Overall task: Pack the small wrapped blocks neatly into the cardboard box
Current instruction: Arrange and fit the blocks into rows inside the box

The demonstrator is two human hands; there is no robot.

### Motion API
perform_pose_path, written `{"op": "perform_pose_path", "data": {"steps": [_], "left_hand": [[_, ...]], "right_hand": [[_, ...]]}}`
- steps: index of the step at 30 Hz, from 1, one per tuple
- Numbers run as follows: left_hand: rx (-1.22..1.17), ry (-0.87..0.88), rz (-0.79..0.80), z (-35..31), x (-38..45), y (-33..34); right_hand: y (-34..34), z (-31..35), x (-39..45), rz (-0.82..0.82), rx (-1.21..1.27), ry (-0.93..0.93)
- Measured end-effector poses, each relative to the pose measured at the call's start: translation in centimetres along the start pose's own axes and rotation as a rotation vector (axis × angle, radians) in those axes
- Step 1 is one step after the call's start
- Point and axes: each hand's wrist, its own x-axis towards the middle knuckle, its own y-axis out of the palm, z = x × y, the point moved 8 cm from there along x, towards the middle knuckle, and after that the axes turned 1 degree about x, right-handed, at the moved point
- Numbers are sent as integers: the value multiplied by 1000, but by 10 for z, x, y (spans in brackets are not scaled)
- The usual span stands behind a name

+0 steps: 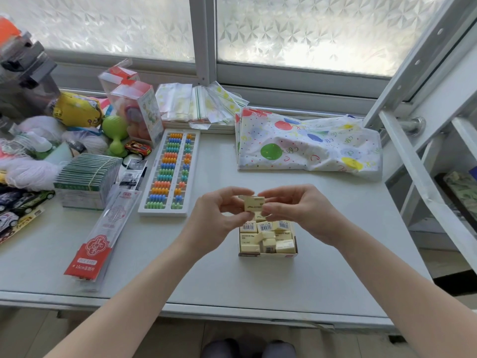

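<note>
Both hands, left (pixel 219 215) and right (pixel 296 213), held one block (pixel 254 204) in a shared fingertip grip just above the box (pixel 268 254), apparently orienting it to fit; blocks inside lay unevenly.

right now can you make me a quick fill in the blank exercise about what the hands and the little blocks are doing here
1. Both hands, left hand and right hand, hold a small wrapped block directly above the ____.
2. The blocks already in the cardboard box are pale ____ in colour.
3. The abacus lies on the table to the ____ of the box.
4. Some packed blocks show a printed ____ on their upper face.

Missing words: box; yellow; left; barcode
</note>
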Motion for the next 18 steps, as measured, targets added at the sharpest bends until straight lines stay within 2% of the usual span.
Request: {"op": "perform_pose_path", "data": {"steps": [3, 7, 9, 12, 13, 18], "left_hand": [[96, 58, -28, -2, -2, -1], [125, 74, -8, -2, -3, 1], [241, 102, -3, -2, -3, 2], [630, 184, -38, -4, 1, 2], [692, 178, -46, -3, 1, 1], [748, 121, -7, 4, 2, 6]], "right_hand": [[3, 2, 0, 18, -107, -31], [11, 19, -4, -42, -614, -286], [17, 24, -2, -56, -835, -369], [13, 20, 13, -89, -966, -314], [12, 16, 19, -87, -992, -273], [23, -3, 36, 7, -1016, -130]]}}
